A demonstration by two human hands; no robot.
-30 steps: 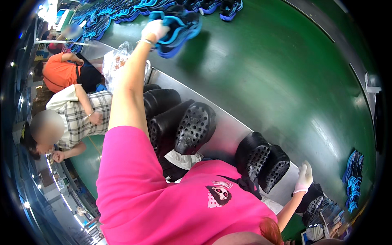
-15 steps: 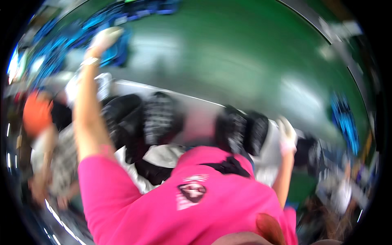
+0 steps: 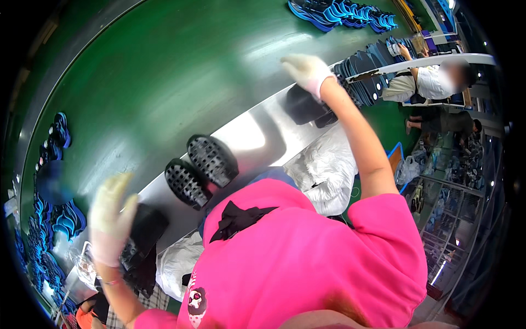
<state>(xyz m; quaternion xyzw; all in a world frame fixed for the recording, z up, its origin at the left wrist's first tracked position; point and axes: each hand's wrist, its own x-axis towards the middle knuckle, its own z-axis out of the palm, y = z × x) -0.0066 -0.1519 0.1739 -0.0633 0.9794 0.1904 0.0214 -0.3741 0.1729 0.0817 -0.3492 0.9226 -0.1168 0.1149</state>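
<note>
My left hand (image 3: 111, 219), in a white glove, is raised beside a stack of black pieces (image 3: 145, 227) at the left. Its fingers are apart, with nothing between them. A blurred dark blue round piece (image 3: 53, 182) shows past it, over the belt. My right hand (image 3: 307, 71), also gloved, reaches out with stretched fingers, holding nothing, above another black stack (image 3: 307, 105) partly hidden by my wrist. Between my hands, two black shoe-sole-shaped pieces with square-studded faces (image 3: 213, 159) (image 3: 186, 182) lie on the metal ledge (image 3: 246, 131) before me.
Beyond the ledge runs a green belt (image 3: 164, 77). Blue shoe soles stand in rows at its far side (image 3: 342, 13) and left (image 3: 60, 214). White sacks (image 3: 323, 170) sit below the ledge. Dark sheets (image 3: 364, 71) are stacked at the right, near a person in white (image 3: 433, 81).
My view has swung to the right. My left hand has come back from the far belt toward the ledge. My right hand now reaches out over the belt's near edge.
</note>
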